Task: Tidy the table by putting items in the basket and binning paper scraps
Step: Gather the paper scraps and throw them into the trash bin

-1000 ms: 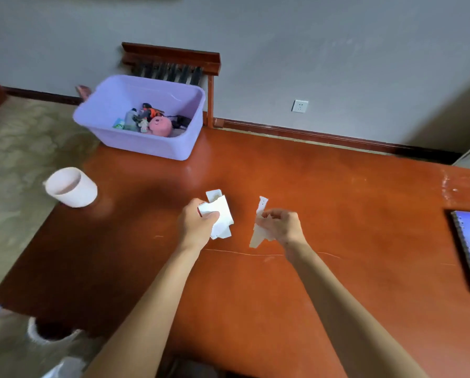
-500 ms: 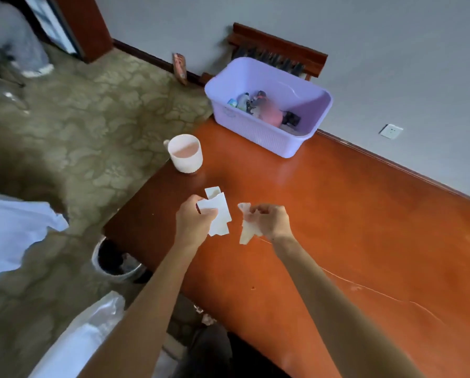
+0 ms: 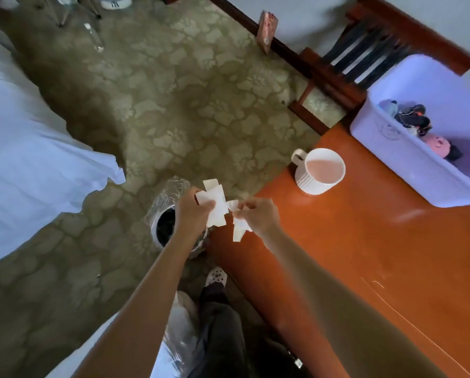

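Note:
My left hand (image 3: 193,214) grips white paper scraps (image 3: 214,200) and my right hand (image 3: 261,218) grips more white scraps (image 3: 240,231). Both hands are close together at the table's left corner, my left hand out over the floor. Just below and left of them stands a round bin (image 3: 164,227) lined with clear plastic, its dark mouth partly hidden by my left forearm. The purple basket (image 3: 408,162) sits on the table at the far right and holds several small items, a pink one among them.
A white ribbed mug (image 3: 319,171) stands on the orange-brown table (image 3: 364,255) near its corner. A wooden chair (image 3: 345,66) is behind the basket. White bedding (image 3: 29,159) lies at left, over patterned carpet. My leg and shoe (image 3: 216,276) are under the table edge.
The view has swung left and down. My hands with the scraps have moved from over the table's middle to its left corner, above the bin, and closer together.

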Demonstrator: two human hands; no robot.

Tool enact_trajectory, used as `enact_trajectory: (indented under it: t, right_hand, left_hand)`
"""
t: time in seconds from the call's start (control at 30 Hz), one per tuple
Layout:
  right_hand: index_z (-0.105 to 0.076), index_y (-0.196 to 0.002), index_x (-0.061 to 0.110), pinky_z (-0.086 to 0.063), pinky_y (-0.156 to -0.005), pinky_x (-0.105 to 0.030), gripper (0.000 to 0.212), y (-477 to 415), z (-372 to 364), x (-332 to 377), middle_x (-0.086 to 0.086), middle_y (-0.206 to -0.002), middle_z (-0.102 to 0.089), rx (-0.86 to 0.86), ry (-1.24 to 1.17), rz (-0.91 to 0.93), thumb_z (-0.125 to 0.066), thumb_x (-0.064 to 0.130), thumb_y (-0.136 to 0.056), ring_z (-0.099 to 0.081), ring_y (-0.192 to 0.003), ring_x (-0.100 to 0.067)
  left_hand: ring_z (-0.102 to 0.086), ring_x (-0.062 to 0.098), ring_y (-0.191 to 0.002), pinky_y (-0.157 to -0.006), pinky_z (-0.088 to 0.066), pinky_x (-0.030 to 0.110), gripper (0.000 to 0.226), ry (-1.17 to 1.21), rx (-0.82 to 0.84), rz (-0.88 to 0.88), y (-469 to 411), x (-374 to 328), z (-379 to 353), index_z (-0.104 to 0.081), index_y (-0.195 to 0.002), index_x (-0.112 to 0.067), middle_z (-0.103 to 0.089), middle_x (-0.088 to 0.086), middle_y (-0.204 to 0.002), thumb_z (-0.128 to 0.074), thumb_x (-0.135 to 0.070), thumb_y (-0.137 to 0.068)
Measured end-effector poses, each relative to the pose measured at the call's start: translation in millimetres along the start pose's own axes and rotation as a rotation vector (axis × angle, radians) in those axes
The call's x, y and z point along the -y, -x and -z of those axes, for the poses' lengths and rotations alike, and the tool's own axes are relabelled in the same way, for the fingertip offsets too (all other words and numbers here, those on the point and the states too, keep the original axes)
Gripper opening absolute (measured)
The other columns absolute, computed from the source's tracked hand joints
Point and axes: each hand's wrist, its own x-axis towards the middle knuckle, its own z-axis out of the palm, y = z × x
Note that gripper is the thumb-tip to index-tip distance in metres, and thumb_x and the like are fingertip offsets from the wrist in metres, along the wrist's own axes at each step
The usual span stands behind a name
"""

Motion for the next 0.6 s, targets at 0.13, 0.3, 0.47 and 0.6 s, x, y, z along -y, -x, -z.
enact_trajectory:
  t: [0.13,0.3,0.47,0.6]
  right_hand:
    - [-0.073,-0.093,0.006,-0.036,-0.048,-0.005,0.014,-81.7,-91.2,55.2,0.002,-0.075,-0.058,0.102,0.151,0.043,-0.064,0.013,-0.084,-0.049,-0.065,-0.010]
    - [-0.074,-0.093,0.009,-0.037,-0.057,-0.010,0.013,-134.5,-142.0,66.8,-0.002,-0.090,-0.069,0.170,0.334,0.093,-0.066,0.014,-0.084,-0.059,-0.071,-0.009]
    - [-0.073,-0.094,0.008,-0.046,-0.072,-0.024,0.015,-200.4,-217.0,36.4,-0.009,-0.098,-0.073,0.253,0.491,0.014,-0.063,0.013,-0.085,-0.061,-0.080,-0.019]
    - [-0.072,-0.094,0.003,-0.052,-0.075,-0.029,0.016,-252.0,-279.6,-11.5,-0.010,-0.098,-0.072,0.326,0.557,-0.103,-0.061,0.011,-0.085,-0.066,-0.093,-0.023]
  left_hand:
    - [-0.051,0.017,-0.069,-0.044,-0.035,0.012,0.028,-0.017,0.001,0.123,-105.0,41.1,46.2,-0.058,-0.112,0.001,-0.056,0.005,-0.080,-0.059,-0.006,-0.085]
    - [-0.051,0.019,-0.083,-0.055,-0.037,0.025,0.030,-0.046,0.007,0.223,-164.2,84.1,52.2,-0.058,-0.116,-0.001,-0.061,0.013,-0.097,-0.057,-0.008,-0.087]
    - [-0.059,0.028,-0.103,-0.069,-0.042,0.027,0.037,0.006,0.028,0.402,-230.2,165.8,37.8,-0.054,-0.125,-0.005,-0.060,0.015,-0.120,-0.057,-0.007,-0.089]
    - [-0.054,0.029,-0.118,-0.084,-0.046,0.032,0.046,0.041,0.020,0.530,-267.7,233.3,14.4,-0.046,-0.135,-0.006,-0.052,0.016,-0.133,-0.055,-0.005,-0.091]
